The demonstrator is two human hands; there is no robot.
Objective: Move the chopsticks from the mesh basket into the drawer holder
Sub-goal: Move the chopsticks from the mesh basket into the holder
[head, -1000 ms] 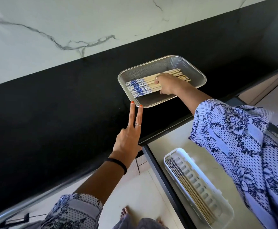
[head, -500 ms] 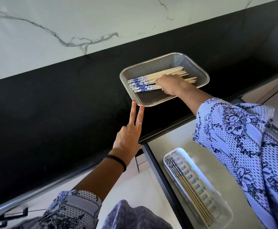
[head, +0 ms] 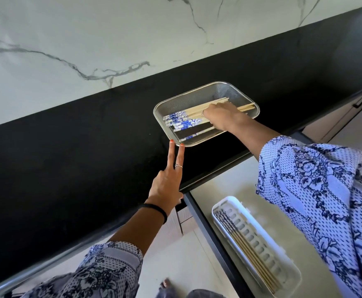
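Our right hand (head: 221, 117) lies on top of the chopsticks (head: 188, 120) in the mesh basket (head: 197, 93), knuckles up. Its fingers curl down over the sticks, but we cannot tell if they pinch any yet. We think it is gathering a bunch to lift. Our left hand (head: 167, 181) holds two fingers (head: 177, 155) straight and a little apart, with the tips touching the near left corner of the basket. The other fingers are folded in. We think this keeps the basket from sliding on the black counter (head: 68, 158). The basket sits near the front edge of the counter. Most sticks lie side by side, and one lies alone nearer us. Below the front edge, the open drawer (head: 229, 175) holds the white holder (head: 268, 241), with a few chopsticks already along its left side.
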